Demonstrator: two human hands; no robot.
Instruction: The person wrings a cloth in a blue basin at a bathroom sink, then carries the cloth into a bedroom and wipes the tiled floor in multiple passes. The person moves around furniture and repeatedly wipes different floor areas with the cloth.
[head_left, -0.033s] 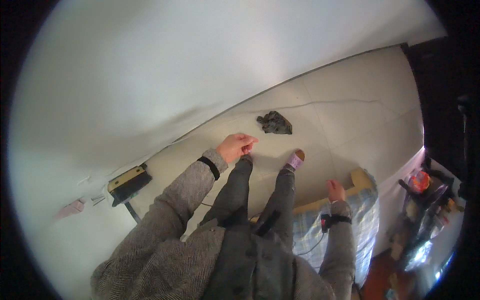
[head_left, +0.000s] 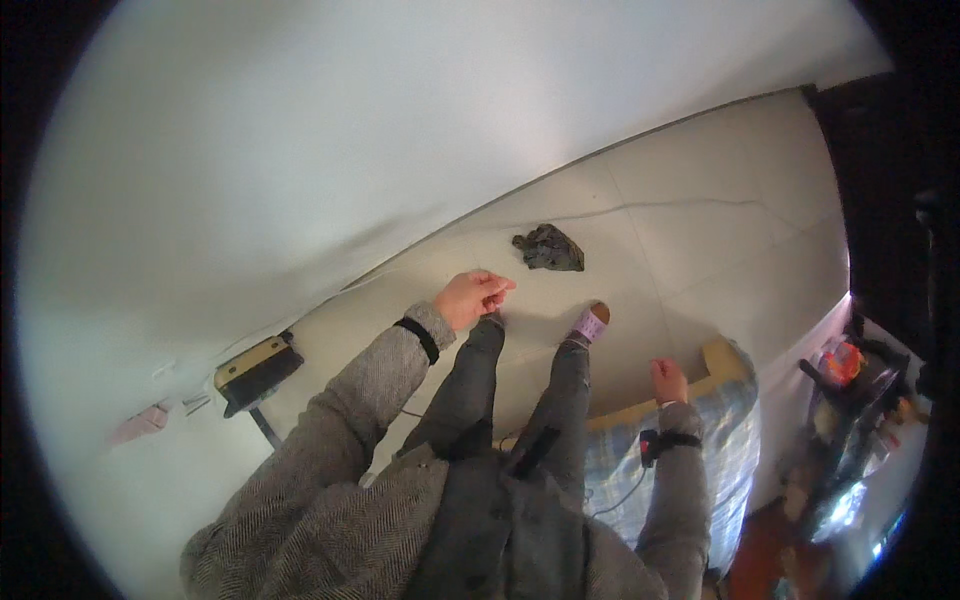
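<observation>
My left hand [head_left: 474,298] is held out in front of me, its fingers curled and pressed together with the fingertips pointing right. Whatever lies inside its fingers, if anything, does not show. A crumpled black plastic bag [head_left: 549,248] lies on the pale tiled floor, just beyond and to the right of that hand, apart from it. Lower on the right, my right hand [head_left: 668,382] is closed in a loose fist above a bed or couch edge. What its fingers may hold is hidden. Dark straps go round both wrists.
A white wall [head_left: 330,150] runs along the left and far side. Against it stands a broom head [head_left: 258,370] with dark bristles. A thin cable [head_left: 690,202] crosses the floor. On the right are a blue checked cover [head_left: 735,440] and a cluttered heap with an orange-red item [head_left: 840,362].
</observation>
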